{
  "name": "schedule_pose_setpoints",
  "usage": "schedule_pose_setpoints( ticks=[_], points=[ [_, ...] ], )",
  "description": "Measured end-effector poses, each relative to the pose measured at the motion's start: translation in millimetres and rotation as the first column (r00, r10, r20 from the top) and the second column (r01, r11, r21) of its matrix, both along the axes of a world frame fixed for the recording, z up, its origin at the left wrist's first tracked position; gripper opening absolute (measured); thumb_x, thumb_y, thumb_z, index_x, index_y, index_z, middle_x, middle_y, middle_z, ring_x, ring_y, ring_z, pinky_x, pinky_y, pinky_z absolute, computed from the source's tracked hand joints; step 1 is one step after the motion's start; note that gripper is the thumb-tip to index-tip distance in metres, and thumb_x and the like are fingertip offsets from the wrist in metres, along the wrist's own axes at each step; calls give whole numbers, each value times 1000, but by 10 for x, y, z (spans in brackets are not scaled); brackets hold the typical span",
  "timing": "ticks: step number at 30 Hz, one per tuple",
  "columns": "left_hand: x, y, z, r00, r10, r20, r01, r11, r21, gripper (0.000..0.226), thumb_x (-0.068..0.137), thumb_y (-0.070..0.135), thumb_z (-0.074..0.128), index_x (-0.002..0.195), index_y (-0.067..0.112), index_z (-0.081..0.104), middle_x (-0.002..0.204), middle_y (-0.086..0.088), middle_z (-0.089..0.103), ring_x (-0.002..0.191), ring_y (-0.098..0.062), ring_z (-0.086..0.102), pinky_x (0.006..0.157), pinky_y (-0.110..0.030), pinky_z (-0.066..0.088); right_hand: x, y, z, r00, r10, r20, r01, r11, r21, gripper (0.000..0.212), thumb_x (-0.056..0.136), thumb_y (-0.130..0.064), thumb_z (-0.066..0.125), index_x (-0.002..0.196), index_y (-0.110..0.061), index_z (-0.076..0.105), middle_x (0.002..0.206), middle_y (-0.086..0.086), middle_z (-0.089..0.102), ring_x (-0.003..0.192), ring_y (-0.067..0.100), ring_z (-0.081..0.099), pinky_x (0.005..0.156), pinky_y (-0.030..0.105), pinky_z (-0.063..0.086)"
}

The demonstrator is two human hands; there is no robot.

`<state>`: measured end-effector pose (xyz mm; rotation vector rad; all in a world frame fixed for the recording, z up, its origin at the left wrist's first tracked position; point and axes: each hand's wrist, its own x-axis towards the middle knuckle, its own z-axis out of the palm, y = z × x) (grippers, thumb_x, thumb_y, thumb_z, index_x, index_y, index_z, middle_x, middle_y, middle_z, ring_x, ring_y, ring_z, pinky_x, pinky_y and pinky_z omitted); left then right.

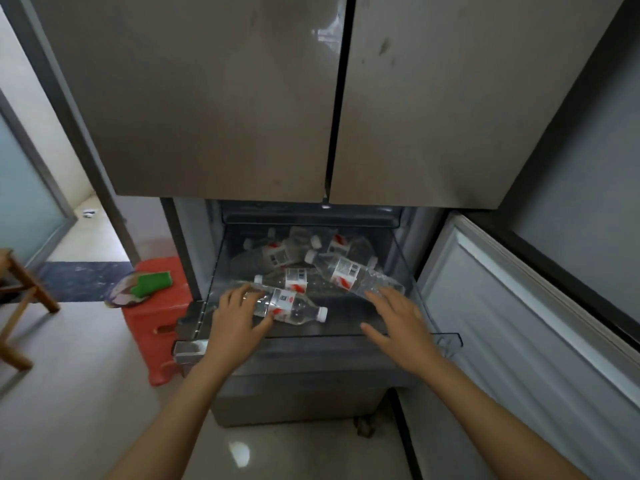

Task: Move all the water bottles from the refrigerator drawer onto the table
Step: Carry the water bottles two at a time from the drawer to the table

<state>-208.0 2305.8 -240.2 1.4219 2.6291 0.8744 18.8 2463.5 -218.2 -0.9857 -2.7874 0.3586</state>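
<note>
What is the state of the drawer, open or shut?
Open: the drawer is pulled out, its water bottles visible from above.

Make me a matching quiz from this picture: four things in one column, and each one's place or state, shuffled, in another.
Things:
1. left hand
2. right hand
3. green sponge
4. lower right fridge door

Places or states:
A. swung open
B. on the red stool
C. fingers spread, holding nothing
D. on the nearest bottle

Pairs: 1-D, 2-C, 3-B, 4-A
</note>
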Motion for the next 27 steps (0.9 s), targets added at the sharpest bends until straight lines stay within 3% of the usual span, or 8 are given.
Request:
schedule_pose_setpoints(
  ticks=[3,8,13,16,27],
  points=[
    [20,55,-52,998,60,-30,-62,996,-70,42,85,34,59,118,9,59,127,-14,53,121,-32,42,96,-44,39,-194,344,26,999,47,14,-47,999,-6,65,88,-56,38,145,-29,18,153,1,19,142,18,14,114,39,13],
    [48,63,-92,988,117,-104,-132,979,-158,50,71,45,41,88,8,69,94,-11,69,86,-34,64,65,-41,54,-534,633,-87,992,122,37,-121,991,-52,64,90,-45,48,144,-28,18,153,1,16,141,19,11,114,39,14],
    [58,51,-59,982,154,-111,-176,957,-230,48,68,46,42,86,11,70,88,-5,70,81,-28,64,63,-36,56,-934,769,-244,982,162,95,-158,986,-53,70,89,-41,51,145,-26,13,153,7,16,141,26,12,113,44,16],
    [76,57,-39,978,166,-123,-191,953,-233,44,68,45,43,85,14,70,86,-1,70,78,-24,65,59,-32,54,-1131,890,-285,978,129,162,-136,990,29,73,87,-41,53,146,-25,12,150,10,22,137,29,22,110,44,22],
    [76,55,20,979,156,-127,-185,947,-263,36,68,47,43,78,23,68,76,9,68,65,-14,63,46,-26,48,-1474,1072,-434,959,14,282,-33,998,62,82,82,-39,61,145,-32,8,148,16,24,130,36,34,101,45,37]
  ],
)
